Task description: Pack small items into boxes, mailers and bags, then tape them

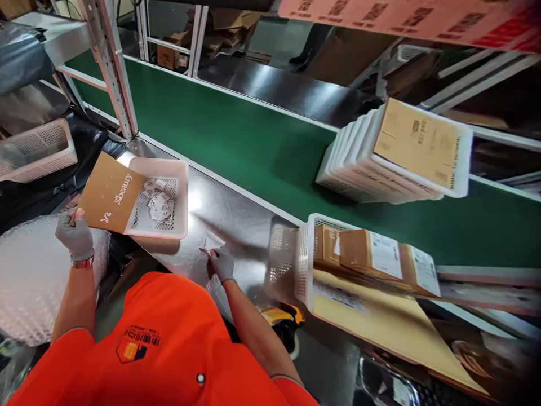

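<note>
My left hand [76,232], in a grey fingerless glove, pinches the lower left corner of a flat brown cardboard piece [112,194] printed "beaury". The cardboard leans over the left side of a white plastic basket [181,197], where small white paper pieces [160,204] lie loose on the mesh bottom. Over the steel tabletop [198,192], to the right of that basket, my right hand [220,263] is closed on a small white slip of paper [214,241]. Its fingertips point away from me, toward the conveyor.
A green conveyor belt [253,152] runs behind the table, carrying a stack of white baskets [359,163]. Right of me, a white basket [310,265] holds boxes [367,251] and a yellow envelope [380,321]. A tape dispenser [287,321] lies near my right arm; bubble wrap [38,276] sits left.
</note>
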`<state>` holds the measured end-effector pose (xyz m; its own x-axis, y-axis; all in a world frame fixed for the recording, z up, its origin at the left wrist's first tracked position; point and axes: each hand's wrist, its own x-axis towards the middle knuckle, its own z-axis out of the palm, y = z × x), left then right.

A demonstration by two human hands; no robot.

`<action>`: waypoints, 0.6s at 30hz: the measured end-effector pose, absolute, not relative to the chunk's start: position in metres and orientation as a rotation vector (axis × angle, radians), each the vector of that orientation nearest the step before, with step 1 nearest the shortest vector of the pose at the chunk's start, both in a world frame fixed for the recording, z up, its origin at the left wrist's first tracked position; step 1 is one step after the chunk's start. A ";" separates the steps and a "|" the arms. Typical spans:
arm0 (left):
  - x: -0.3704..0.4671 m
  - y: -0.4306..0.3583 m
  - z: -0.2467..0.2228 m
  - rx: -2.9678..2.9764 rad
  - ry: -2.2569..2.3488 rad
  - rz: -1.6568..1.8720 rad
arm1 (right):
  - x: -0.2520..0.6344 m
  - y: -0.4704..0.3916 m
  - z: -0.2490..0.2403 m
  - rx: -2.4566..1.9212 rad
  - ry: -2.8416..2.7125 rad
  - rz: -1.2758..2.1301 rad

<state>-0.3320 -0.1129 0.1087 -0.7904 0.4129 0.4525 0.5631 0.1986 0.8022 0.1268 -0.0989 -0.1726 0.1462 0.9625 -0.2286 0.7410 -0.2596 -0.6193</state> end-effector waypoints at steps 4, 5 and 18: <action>-0.359 -0.124 0.102 -0.860 -2.272 -1.692 | 0.112 -0.062 -0.136 -1.909 -1.401 0.750; -0.363 -0.125 0.100 -0.853 -2.258 -1.708 | 0.101 -0.051 -0.122 -1.809 -1.397 0.727; -0.342 -0.106 0.096 -1.091 -2.207 -1.904 | -0.047 0.002 -0.050 -1.514 -2.380 0.825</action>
<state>-0.3421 -0.1063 0.0958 -0.7537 0.4793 0.4497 0.5151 0.0058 0.8571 -0.0472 0.0017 -0.0498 -0.4540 0.8824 -0.1235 0.7695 0.3185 -0.5535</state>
